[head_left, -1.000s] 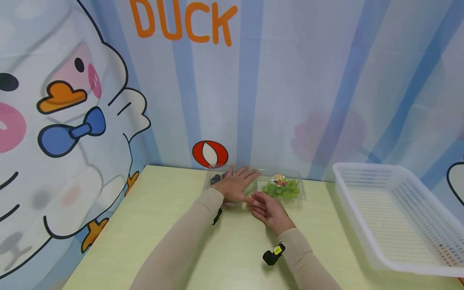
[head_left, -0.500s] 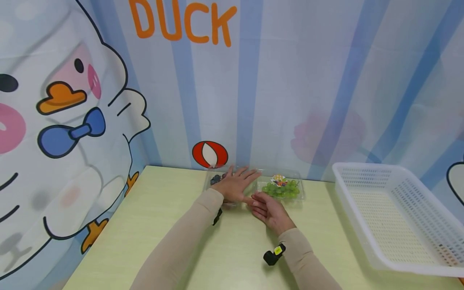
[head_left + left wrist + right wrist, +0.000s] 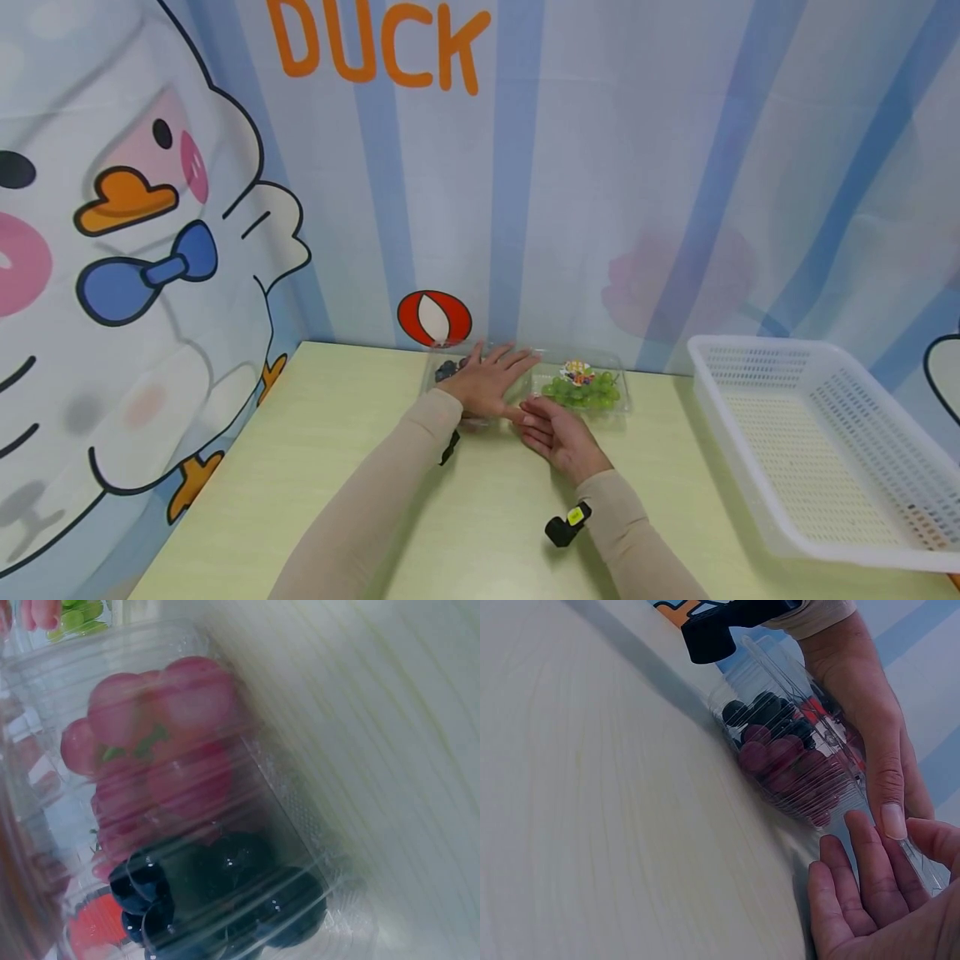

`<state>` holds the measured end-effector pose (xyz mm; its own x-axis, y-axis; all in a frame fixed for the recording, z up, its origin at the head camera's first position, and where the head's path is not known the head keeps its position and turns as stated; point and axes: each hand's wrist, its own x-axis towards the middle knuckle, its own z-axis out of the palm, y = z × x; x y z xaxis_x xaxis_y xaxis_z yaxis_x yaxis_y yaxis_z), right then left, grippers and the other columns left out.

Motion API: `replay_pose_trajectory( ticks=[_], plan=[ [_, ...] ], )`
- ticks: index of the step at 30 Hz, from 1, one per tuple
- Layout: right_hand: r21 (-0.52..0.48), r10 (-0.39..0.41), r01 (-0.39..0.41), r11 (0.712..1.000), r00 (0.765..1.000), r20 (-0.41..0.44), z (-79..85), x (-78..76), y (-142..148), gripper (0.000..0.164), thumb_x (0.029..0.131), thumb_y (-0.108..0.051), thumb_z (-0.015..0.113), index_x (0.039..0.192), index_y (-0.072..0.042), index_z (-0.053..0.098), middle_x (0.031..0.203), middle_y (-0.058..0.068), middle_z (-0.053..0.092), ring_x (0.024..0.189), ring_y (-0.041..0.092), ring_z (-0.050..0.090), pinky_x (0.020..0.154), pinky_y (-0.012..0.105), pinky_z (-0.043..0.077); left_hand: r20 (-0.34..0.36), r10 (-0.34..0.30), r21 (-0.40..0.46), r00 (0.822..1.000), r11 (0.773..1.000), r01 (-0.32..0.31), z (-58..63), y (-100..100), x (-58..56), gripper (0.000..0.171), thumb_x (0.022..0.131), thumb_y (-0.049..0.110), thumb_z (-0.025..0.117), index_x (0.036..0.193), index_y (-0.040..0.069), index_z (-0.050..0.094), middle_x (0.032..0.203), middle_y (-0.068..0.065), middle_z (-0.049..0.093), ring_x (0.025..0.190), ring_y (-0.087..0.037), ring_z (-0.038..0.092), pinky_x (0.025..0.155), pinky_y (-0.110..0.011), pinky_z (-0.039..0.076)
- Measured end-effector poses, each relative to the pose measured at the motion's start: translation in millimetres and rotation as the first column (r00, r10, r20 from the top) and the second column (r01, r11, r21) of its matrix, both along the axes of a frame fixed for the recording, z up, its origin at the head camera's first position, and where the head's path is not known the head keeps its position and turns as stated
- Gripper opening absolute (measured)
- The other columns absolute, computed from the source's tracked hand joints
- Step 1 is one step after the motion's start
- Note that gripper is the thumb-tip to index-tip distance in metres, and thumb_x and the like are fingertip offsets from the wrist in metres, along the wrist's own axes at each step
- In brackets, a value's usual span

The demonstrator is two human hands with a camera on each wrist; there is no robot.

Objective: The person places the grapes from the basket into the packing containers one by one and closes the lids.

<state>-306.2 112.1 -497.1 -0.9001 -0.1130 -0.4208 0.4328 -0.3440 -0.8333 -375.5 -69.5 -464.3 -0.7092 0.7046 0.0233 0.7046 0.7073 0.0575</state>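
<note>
My left hand [image 3: 487, 386] lies with fingers spread across the lid of a clear plastic fruit box [image 3: 187, 646]. Inside are reddish grapes [image 3: 161, 742] and dark grapes [image 3: 232, 900], mostly covered by the hand in the head view. At the box's front right edge, my right hand [image 3: 561, 440] has its thumb above the clear rim and its fingers below, pinching it beside my left thumb [image 3: 889, 787]. Just right of this stands a second clear box holding green grapes [image 3: 592, 392], with a colourful sticker [image 3: 577, 372] on its lid.
A white perforated plastic basket [image 3: 738, 450] stands at the right of the pale yellow table [image 3: 352, 433]. Behind the boxes hangs a striped cloth [image 3: 570, 192] with a printed duck. A black wrist camera [image 3: 564, 527] sits on my right wrist.
</note>
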Motion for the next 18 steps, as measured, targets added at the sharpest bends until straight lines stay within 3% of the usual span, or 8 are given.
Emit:
replay_pose_trajectory(
  ticks=[18],
  plan=[
    [-0.005,0.012,-0.012,1.0,1.0,-0.004,-1.6,-0.2,1.3,0.047,0.102,-0.027,0.063,0.138,0.001,0.059,0.082,-0.001,0.076,0.083,0.014,0.075,0.095,0.039,0.056,-0.001,-0.002,0.001,1.0,1.0,0.002,0.4,0.0,0.4,0.104,0.088,0.076,0.057,0.165,0.021,0.013,0.171,-0.006,0.017,0.156,-0.036,0.015,0.118,-0.071,0.009]
  ],
)
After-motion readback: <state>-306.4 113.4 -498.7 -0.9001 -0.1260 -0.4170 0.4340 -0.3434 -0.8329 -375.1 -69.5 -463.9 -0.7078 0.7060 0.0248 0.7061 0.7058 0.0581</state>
